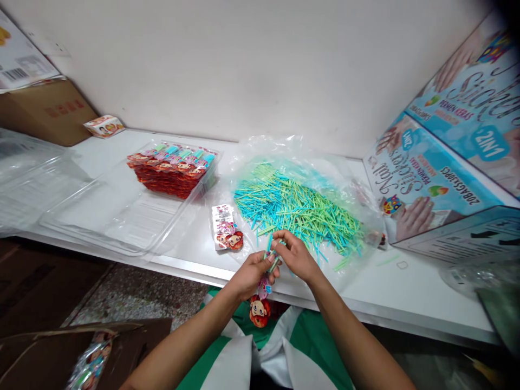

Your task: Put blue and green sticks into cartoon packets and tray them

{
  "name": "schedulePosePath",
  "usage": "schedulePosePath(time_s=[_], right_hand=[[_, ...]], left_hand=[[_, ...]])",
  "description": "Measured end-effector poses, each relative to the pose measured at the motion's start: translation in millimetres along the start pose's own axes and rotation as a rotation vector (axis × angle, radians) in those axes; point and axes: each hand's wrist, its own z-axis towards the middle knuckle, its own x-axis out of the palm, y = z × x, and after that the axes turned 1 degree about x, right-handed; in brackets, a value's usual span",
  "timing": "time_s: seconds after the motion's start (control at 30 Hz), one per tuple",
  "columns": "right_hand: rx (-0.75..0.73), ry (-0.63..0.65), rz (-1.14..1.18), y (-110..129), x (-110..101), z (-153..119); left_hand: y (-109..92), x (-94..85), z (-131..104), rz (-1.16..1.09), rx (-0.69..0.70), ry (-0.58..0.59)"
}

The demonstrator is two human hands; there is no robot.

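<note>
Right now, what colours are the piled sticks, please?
The piled sticks are green and blue; head view.

Light is bright and rather even on the wall [244, 65] and the worktop [426, 295]; the floor [146, 295] is dimmer. The clear tray [97, 216] and bag [280, 143] show small glare. Near the edges, shapes look stretched; the upper right corner is dark.

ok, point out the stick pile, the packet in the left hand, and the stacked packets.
Stick pile [290, 208]: head view, middle of the loose green and blue sticks.
Held packet [259, 312]: head view, printed character at its hanging end.
Stacked packets [168, 183]: head view, front side of the stack.
</note>
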Motion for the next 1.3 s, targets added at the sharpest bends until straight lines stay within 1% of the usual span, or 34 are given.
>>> schedulePosePath(time_s=[0.3,0.47,0.57,0.67,0.77,0.9,1.03,1.17,1.3], right_hand=[[-0.006,0.074,0.012,-1,-3,3],[-0.052,0.136,0.043,0,-3,4],[-0.042,0.15,0.033,-2,-4,4],[-0.035,0.119,-0.077,-4,-5,4],[-0.067,0.099,-0.171,-4,-5,4],[-0.09,0.091,-0.162,3,-4,2],[-0.141,0.055,-0.181,9,-3,2],[-0.217,-0.034,-0.177,12,-1,2],[-0.238,-0.129,-0.129,13,3,3]], left_hand=[[-2,-1.9,-2,0.023,-0.011,0.03],[-3,-1.8,-4,0.024,-0.028,0.045],[-4,-1.3,-5,0.032,-0.03,0.052],[-4,-1.6,-4,0.063,-0.022,0.037],[-5,-2.5,-2,0.101,-0.012,0.029],[-6,-4.0,-2,0.135,-0.003,0.02],[-7,-5.1,-1,0.178,-0.001,0.025],[-8,-6.1,0,0.259,0.086,0.034],[-12,-6.8,2,0.292,0.151,0.042]])
